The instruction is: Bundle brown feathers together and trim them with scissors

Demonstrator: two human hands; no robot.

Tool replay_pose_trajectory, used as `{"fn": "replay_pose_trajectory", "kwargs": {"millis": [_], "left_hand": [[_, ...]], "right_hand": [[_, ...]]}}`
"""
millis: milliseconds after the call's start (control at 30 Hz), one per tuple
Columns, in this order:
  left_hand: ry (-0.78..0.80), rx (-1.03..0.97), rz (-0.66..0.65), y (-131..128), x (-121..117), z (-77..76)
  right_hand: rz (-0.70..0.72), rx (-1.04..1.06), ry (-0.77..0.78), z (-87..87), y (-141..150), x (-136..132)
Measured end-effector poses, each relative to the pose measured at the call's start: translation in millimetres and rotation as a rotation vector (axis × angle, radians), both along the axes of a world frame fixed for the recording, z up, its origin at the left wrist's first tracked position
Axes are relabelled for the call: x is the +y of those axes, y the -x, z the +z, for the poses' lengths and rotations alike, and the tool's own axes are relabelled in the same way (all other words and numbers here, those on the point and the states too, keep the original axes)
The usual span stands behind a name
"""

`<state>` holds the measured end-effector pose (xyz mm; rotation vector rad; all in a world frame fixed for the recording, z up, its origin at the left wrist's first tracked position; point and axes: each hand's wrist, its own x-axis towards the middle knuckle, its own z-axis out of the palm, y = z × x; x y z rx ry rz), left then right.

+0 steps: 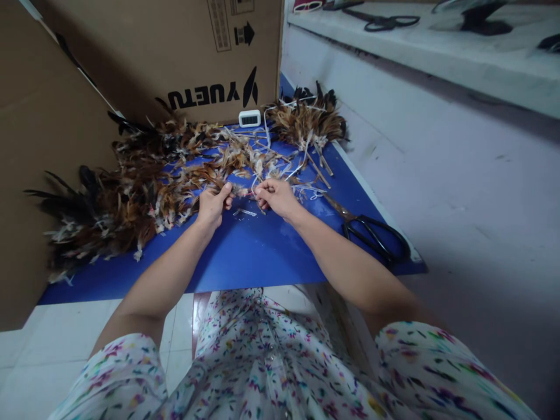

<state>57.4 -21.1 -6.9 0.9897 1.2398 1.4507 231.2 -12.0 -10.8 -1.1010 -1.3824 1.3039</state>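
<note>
Head view: blue table [262, 251], worked by two bare hands. Left hand [213, 205]: fingers curled, thumb pressed to forefinger, one small feather tuft [238, 191] held. Right hand [276, 198]: closed in a pinch on the tuft's pinkish end, finer detail hidden by the fingers. Tuft: between the hands, above the table, nearer its right edge than its left. Feathers [144, 198], brown and black, pale at the base: a broad heap from the near left corner toward the far edge. Bundle [306, 119], feathered, sticks [321, 169] protruding: far right corner. Cord [268, 131], white: beside the bundle. Clock [249, 119], white: far edge, before the box [131, 46]. Scissors [350, 219], black handles: right edge, handles toward the near right corner
</note>
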Motion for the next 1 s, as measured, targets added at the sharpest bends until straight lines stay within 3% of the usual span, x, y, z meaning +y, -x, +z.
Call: {"fn": "replay_pose_trajectory", "kwargs": {"millis": [133,267,367,433,667,833,1000], "left_hand": [[0.023,-0.045,0.012,3,2,-0.8],[0.061,-0.068,-0.034,2,1,-1.5],[0.033,-0.006,-0.065,0,-1,-2.7],[-0.003,0.062,-0.082,-2,-3,-3.8],[-0.069,0.183,-0.202,-7,-8,-7.0],[-0.031,0.084,-0.262,-8,-11,-3.7],[0.032,-0.052,-0.382,-11,-14,0.0]], "right_hand": [[-0.097,-0.192,-0.133,-3.5,-9,6],[-0.223,-0.448,-0.460,-1.1,-16,5],[-0.196,-0.505,-0.637,4.7,-14,-1],[-0.117,-0.528,-0.676,7.1,-10,-6],[0.121,-0.594,-0.610,-1.2,1,-14],[0.077,-0.551,-0.486,-0.5,1,-15],[0.092,-0.296,-0.227,0.4,3,-14]]}}
